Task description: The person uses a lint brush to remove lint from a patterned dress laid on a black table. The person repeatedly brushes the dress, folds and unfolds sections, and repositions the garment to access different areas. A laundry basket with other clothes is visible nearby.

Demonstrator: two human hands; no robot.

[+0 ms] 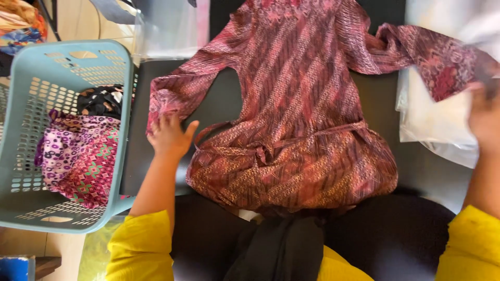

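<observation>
A maroon patterned dress (297, 114) lies spread flat on the dark table (219, 104), and this looks like the start of folding it, both sleeves being taken in hand. The left hand (169, 136) pinches the cuff of the near sleeve (182, 86), while the right hand (484, 117) seems closed on the far sleeve (432, 57), though blur hides the fingers. Next, I'd judge, each sleeve must fold across the body; a laundry basket (31, 78) stands alongside.
</observation>
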